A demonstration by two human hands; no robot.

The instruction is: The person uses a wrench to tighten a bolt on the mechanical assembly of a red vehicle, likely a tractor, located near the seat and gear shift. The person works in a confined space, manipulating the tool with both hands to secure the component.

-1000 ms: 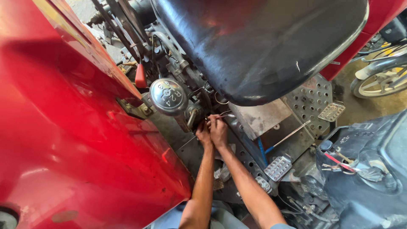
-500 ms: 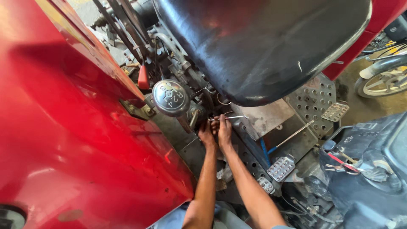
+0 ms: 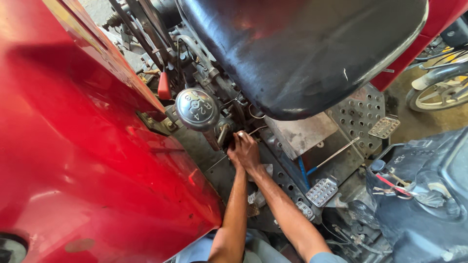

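My two hands are pressed together low on a tractor, just below the round grey gear knob [image 3: 197, 109] and at the foot of its lever. My right hand [image 3: 251, 153] lies on top, fingers curled, and a thin bent wire [image 3: 257, 129] runs from its fingertips toward the seat. Beside and partly under it, my left hand [image 3: 234, 154] also has curled fingers, and what they grip is hidden. Both forearms reach up from the bottom of the view.
A big red fender [image 3: 78, 160] fills the left. The black seat [image 3: 302, 48] overhangs the top. A perforated metal footplate [image 3: 358, 114], studded pedals [image 3: 321, 191] and a blue-handled rod [image 3: 331, 157] lie to the right. A red-tipped lever [image 3: 164, 86] stands behind the knob.
The view has shifted slightly. Both hands stay at the foot of the gear lever, having crept a little up and closer to it.
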